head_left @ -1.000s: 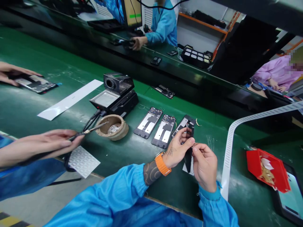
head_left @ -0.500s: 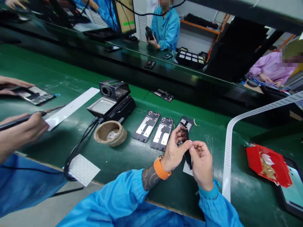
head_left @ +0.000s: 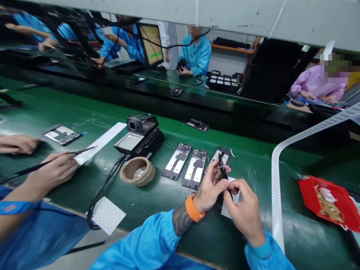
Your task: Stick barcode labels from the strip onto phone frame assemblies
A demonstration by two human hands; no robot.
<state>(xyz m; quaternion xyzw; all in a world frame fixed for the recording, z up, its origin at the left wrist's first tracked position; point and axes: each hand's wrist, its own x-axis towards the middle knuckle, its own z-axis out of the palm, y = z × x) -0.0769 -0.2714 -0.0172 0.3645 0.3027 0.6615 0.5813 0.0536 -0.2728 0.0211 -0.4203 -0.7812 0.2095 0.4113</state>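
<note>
A thin black phone frame [head_left: 223,168], tilted and seen nearly edge-on, is held above the green bench. My left hand [head_left: 208,191], with an orange watch at the wrist, has its fingers curled around it. At its lower end my right hand [head_left: 245,205] pinches with thumb and forefinger; the fingertips partly hide that end. Two opened phone bodies [head_left: 176,162] [head_left: 194,168] lie side by side left of my hands. Another phone body [head_left: 224,153] lies just behind them, partly covered. Under my right hand is a white sheet [head_left: 226,209].
Left of the phones stand a clay bowl [head_left: 150,175] and a black soldering station [head_left: 152,140] with cables. A co-worker's hand [head_left: 54,170] holds a thin black tool at far left. To the right are a curved white strip [head_left: 275,195] and a red bin [head_left: 309,193].
The view has shifted, so the bench appears lower. The phone frame has turned in my hands and looks narrower. The co-worker's other hand has let go of a phone body.
</note>
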